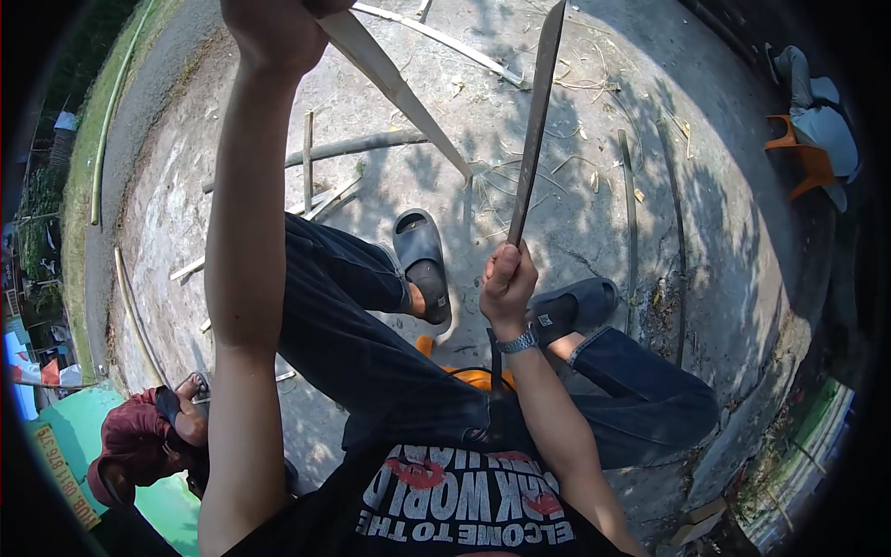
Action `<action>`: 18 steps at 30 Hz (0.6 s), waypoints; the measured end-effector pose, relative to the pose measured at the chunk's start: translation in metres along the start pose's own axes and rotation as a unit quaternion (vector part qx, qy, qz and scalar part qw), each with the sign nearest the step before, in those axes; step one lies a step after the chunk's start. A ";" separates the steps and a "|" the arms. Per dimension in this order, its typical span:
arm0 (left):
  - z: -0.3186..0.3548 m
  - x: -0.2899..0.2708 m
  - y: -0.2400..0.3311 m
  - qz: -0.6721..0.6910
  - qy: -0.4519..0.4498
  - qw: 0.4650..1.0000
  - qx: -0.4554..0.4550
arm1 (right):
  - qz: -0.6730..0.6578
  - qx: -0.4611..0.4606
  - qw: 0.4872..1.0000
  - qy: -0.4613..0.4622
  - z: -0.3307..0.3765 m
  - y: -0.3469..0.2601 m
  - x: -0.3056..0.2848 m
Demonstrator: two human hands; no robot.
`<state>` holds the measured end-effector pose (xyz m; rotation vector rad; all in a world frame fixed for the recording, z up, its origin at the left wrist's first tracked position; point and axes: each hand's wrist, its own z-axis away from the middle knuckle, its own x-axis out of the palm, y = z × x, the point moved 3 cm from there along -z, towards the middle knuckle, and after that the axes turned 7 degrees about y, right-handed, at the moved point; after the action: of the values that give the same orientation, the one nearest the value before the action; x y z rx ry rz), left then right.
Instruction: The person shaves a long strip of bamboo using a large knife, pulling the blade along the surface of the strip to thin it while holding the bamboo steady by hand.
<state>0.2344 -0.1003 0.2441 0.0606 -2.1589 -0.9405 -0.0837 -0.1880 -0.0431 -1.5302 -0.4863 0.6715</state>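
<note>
My left hand is raised at the upper edge, its fingers closed round the upper end of a long, pale strip of split bamboo. The strip slants down to the right, and its narrow lower end is close to the ground ahead of my feet. My right hand is closed round the lower end of a long machete. Its dark blade points up and away, to the right of the strip and apart from it. The top of my left hand is cut off by the picture edge.
Below me is an orange seat. Poles and thin strips lie on the concrete ahead. Another person is at the lower left; a second person is by an orange chair at the far right. Long poles lie at right.
</note>
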 end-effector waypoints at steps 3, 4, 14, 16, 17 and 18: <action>0.000 0.018 -0.018 -0.218 0.118 0.967 0.065 | 0.217 0.042 0.974 -0.040 0.014 0.112 0.001; -0.005 0.028 -0.025 -0.208 0.107 0.970 0.071 | 0.319 0.076 0.944 -0.038 0.018 0.174 -0.004; 0.005 0.018 0.010 -0.246 0.138 0.953 0.109 | -0.091 0.081 0.992 0.018 -0.024 0.010 0.024; 0.004 0.013 0.008 -0.232 0.120 0.961 0.095 | -0.066 0.074 0.995 0.016 -0.002 0.066 0.032; -0.001 0.013 0.000 -0.217 0.098 0.968 0.079 | 0.119 0.038 0.992 -0.002 0.009 0.106 0.031; -0.005 0.011 -0.006 -0.213 0.089 0.969 0.085 | 0.300 0.004 0.954 -0.019 0.010 0.127 0.028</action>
<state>0.2280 -0.1112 0.2495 0.6902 -2.0902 -0.9371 -0.0818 -0.1720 -0.1723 -1.6665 -0.0320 1.1687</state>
